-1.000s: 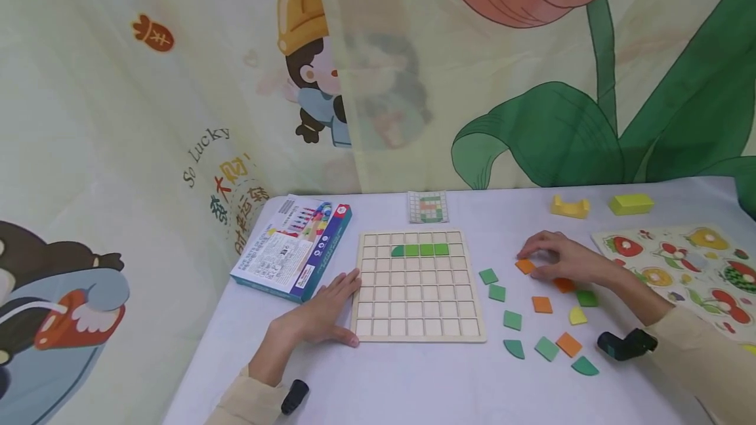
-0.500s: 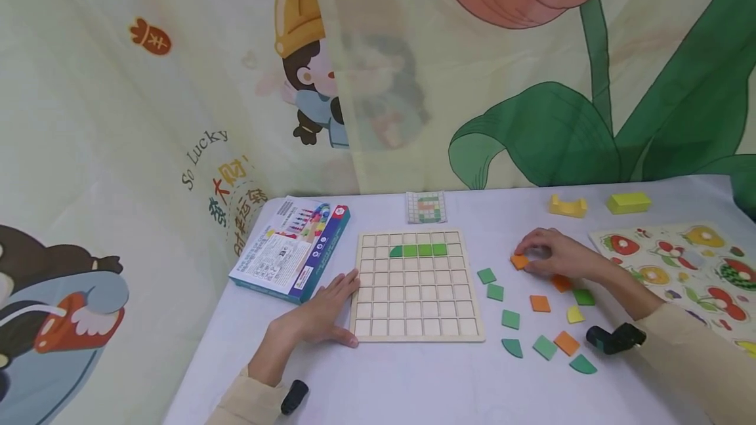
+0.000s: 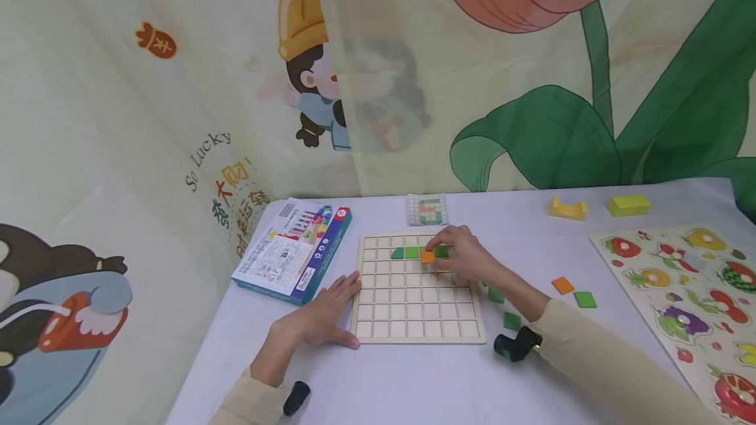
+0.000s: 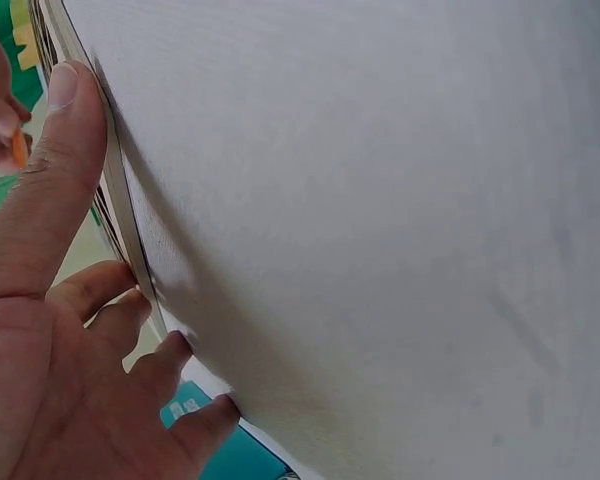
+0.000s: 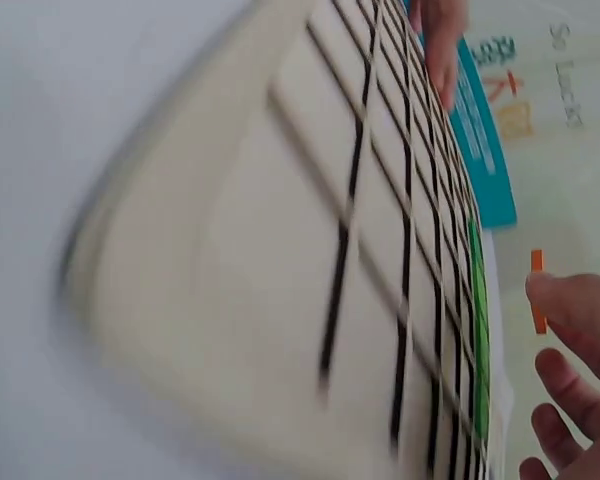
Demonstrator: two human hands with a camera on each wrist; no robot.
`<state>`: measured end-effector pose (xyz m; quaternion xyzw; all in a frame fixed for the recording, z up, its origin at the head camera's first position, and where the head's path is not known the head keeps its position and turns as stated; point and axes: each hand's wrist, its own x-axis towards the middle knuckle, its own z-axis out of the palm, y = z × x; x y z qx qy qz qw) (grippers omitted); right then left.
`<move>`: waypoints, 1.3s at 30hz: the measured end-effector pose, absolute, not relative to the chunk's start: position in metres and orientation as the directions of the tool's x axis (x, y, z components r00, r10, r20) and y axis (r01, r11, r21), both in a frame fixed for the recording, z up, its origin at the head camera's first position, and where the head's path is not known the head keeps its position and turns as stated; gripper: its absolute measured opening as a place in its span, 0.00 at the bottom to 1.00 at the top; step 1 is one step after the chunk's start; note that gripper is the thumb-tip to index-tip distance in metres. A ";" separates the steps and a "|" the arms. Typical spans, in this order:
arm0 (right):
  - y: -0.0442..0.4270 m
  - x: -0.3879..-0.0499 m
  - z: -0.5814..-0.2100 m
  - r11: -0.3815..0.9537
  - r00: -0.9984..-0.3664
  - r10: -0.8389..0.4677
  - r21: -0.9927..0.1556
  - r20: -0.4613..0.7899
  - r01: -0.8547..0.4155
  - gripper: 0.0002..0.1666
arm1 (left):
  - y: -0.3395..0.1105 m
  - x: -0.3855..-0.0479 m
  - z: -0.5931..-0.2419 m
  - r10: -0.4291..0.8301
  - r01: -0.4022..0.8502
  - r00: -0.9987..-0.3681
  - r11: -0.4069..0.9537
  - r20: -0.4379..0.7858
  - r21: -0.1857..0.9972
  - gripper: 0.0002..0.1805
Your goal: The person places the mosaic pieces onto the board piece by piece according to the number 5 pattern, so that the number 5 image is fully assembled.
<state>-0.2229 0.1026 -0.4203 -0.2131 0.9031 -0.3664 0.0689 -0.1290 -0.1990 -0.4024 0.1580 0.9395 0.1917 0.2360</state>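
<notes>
My right hand (image 3: 469, 258) pinches an orange square tile (image 3: 426, 257) between thumb and finger. It is above the upper part of a wooden grid board (image 3: 407, 310), over a short row of green tiles (image 3: 411, 252). In the right wrist view the orange tile (image 5: 538, 292) is held on edge, clear of the board. The left end of that row is a darker green tile with a curved corner. My left hand (image 3: 321, 312), fingers spread and fairly straight, rests against the board's left edge. In the left wrist view its thumb (image 4: 60, 150) touches the rim.
Behind the board lies a small pattern card (image 3: 428, 209). A boxed set (image 3: 289, 248) is at the left. Loose tiles, such as an orange one (image 3: 563, 285) and a green one (image 3: 585, 300), lie right of the board, beside a fruit-printed sheet (image 3: 667, 294). Yellow blocks (image 3: 629, 205) stand farther back.
My right hand has lifted the orange tile from the loose tiles and carried it left over the board. My left hand has stayed at the board's edge.
</notes>
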 end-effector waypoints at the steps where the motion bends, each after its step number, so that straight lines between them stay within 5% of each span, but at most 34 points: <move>1: 0.093 -0.221 -0.422 0.635 -0.901 -0.432 -0.698 0.034 -0.331 0.14 | -0.199 -0.129 -0.402 0.388 0.205 -0.838 0.875 -0.383 0.438 0.59; 14: 0.041 -0.217 -0.439 0.651 -0.897 -0.413 -0.637 0.159 -0.413 0.09 | -0.198 -0.128 -0.402 0.384 0.201 -0.840 0.877 -0.384 0.436 0.58; 39: 0.041 -0.217 -0.435 0.681 -0.910 -0.398 -0.629 0.111 -0.375 0.12 | -0.199 -0.129 -0.403 0.379 0.203 -0.841 0.882 -0.386 0.425 0.58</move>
